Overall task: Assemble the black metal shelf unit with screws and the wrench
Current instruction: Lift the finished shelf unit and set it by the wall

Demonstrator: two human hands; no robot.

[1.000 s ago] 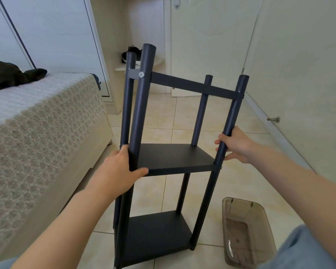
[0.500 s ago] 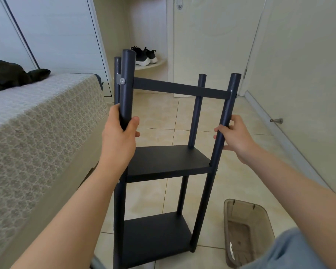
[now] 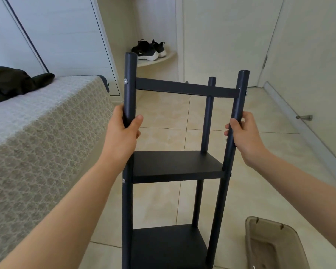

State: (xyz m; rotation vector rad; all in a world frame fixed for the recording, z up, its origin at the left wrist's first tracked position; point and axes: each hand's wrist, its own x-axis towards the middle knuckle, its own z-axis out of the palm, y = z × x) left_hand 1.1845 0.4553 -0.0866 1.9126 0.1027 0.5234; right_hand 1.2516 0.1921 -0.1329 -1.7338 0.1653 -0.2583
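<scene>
The black metal shelf unit (image 3: 175,166) stands nearly upright on the tiled floor in front of me, with two flat shelves and a top crossbar (image 3: 186,88) between its round posts. My left hand (image 3: 122,131) grips the near left post just above the middle shelf. My right hand (image 3: 244,133) grips the near right post at about the same height. Silver screw heads (image 3: 125,81) show on the left post at the crossbar and at the middle shelf. No wrench is in view.
A bed with a patterned cover (image 3: 37,133) runs along the left, close to the shelf, with dark clothing (image 3: 14,82) on it. A translucent brown plastic bin (image 3: 272,243) lies on the floor at lower right. Black sneakers (image 3: 149,49) sit on a corner ledge behind. A door stop (image 3: 305,117) juts from the right wall.
The shelf unit has swung from a tilt to nearly upright. My left hand has slid up the left post, and my right hand has also moved higher on the right post.
</scene>
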